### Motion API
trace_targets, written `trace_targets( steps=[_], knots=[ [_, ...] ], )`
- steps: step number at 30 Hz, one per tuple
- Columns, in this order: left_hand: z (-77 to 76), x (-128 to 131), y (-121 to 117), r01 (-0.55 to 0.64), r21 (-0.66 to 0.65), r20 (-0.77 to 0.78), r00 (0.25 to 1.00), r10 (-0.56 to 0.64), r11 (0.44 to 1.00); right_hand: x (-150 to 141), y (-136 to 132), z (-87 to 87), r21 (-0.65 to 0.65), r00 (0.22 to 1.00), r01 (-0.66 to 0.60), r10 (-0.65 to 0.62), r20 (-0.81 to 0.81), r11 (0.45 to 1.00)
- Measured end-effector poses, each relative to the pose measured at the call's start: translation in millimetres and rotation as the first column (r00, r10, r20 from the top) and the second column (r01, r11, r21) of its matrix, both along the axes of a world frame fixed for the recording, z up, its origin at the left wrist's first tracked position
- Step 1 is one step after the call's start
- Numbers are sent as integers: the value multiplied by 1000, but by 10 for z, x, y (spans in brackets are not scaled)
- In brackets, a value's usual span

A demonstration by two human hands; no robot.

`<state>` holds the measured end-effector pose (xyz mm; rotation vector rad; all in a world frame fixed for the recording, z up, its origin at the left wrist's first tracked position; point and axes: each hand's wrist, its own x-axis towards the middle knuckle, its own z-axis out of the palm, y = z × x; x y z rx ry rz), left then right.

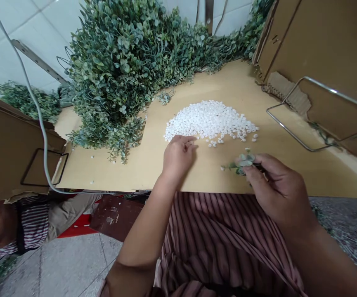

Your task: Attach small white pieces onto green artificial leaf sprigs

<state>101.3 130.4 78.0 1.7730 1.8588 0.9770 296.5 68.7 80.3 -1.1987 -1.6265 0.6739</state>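
Note:
My left hand [180, 154] is at the near left edge of a spread pile of small white beads [211, 119]. Its thumb and fingers are pinched together; what they hold, if anything, is too small to make out. On the right, over the near part of the board, my right hand [279, 181] grips a small artificial leaf sprig [244, 161] between thumb and fingers. The sprig's leafy tips point left, and its other end is hidden in the hand. A few loose beads [215, 142] lie between the pile and the sprig.
A big heap of artificial greenery [119, 62] stands at the back left of the tan board [153, 165]. Cardboard [327, 49] with a metal wire frame [305, 78] borders the right. A white cable [39, 111] hangs at left, near another person [32, 222].

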Motion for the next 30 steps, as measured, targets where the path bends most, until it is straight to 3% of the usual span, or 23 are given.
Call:
trace_targets(
  steps=[3,7,9,11,14,16,18,20,30],
  knots=[
    [-30,9,121,-8,-9,-202,979,6,1000,8,-4,36,-31,999,-50,50,-1,998],
    [-62,4,167,-38,11,-203,978,39,999,-6,18,37,-161,993,-116,111,-37,980],
    [-79,-19,151,-32,13,-77,997,33,999,-23,43,19,-209,991,-129,121,-52,969],
    [-82,-28,90,-20,-11,178,984,22,1000,-56,74,0,-219,991,-135,130,-40,966],
    [-43,23,-91,60,-71,596,803,-6,996,-129,113,-22,-209,982,-187,183,-38,960],
    [-2,85,-234,156,-85,747,663,-40,984,-178,128,-30,-217,977,-210,210,-22,953],
    [35,140,-350,225,-96,812,580,-54,970,-216,132,-37,-230,977,-206,213,5,951],
    [57,168,-417,238,-101,836,547,-47,966,-243,130,-41,-235,977,-204,214,15,950],
    [53,142,-477,249,-117,849,527,-33,961,-278,107,-33,-255,972,-224,234,9,941]
  ],
)
